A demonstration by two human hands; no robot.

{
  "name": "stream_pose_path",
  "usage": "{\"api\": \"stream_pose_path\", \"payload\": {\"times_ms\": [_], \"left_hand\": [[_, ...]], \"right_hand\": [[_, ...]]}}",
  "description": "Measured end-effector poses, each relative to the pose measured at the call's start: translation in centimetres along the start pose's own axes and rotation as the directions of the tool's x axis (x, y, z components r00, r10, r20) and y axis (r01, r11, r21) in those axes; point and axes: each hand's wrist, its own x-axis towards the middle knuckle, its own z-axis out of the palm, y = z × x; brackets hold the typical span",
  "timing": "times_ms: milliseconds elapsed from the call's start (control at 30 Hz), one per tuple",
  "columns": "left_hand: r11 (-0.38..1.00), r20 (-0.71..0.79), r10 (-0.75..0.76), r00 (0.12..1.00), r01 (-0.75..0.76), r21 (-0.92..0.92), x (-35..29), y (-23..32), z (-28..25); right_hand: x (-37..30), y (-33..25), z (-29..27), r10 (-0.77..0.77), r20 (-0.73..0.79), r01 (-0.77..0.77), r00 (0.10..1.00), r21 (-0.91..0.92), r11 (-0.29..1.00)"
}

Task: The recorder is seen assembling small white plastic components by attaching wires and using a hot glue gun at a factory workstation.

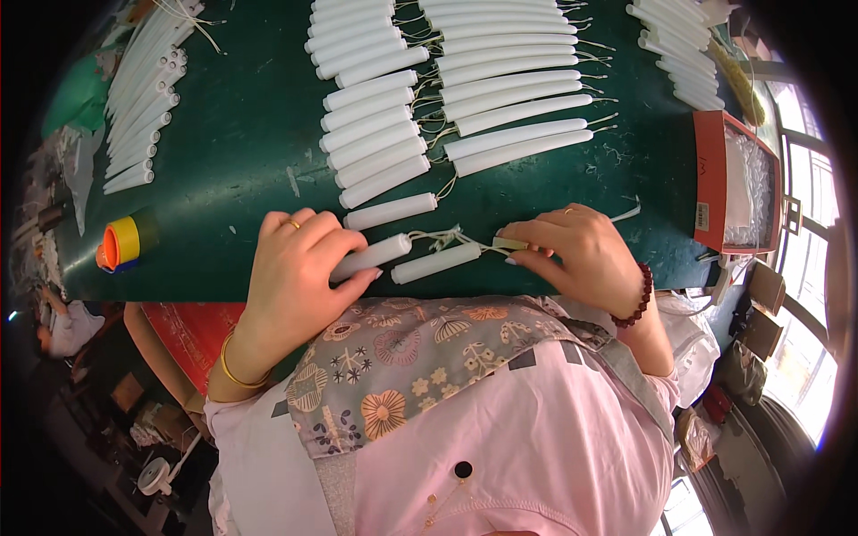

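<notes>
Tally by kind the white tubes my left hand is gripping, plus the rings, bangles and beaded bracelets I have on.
White tube in left hand: 1
Gold rings: 2
Gold bangle: 1
Dark red beaded bracelet: 1
Total: 5

I wear a pale pink top with a grey, flower-patterned apron, a gold bangle at my left wrist, a dark red beaded bracelet at my right, a gold necklace, and gold rings on my fingers.
</notes>
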Motion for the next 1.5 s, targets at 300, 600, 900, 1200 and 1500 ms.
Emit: {"api": "stream_pose_path", "payload": {"times_ms": [300, 600, 900, 1200, 1500], "left_hand": [[0.961, -0.186, 0.235, 0.954, -0.257, -0.104, 3.0, 1.0, 4.1], [0.960, -0.246, 0.275, 0.929, -0.281, 0.012, 2.8, 1.4, 4.8], [0.987, -0.201, 0.144, 0.969, -0.127, 0.095, -0.1, -0.6, 4.2], [0.988, -0.276, 0.155, 0.949, -0.151, 0.035, 0.8, 0.0, 4.2], [0.990, -0.227, 0.093, 0.970, -0.065, 0.127, 1.9, 0.4, 4.0]], "right_hand": [[-0.4, 0.7, -0.4, -0.016, -0.117, 0.012, 0.993, -0.031, 0.999], [-0.8, 0.0, -1.2, -0.188, -0.287, 0.116, 0.939, -0.252, 0.961], [-2.6, -0.6, 2.5, -0.073, -0.083, 0.052, 0.994, -0.231, 0.972], [-2.8, 0.2, -1.5, 0.003, 0.192, -0.070, 0.981, 0.346, 0.935], [-1.0, 5.9, -7.3, 0.212, 0.157, -0.264, 0.965, 0.596, 0.758]]}}
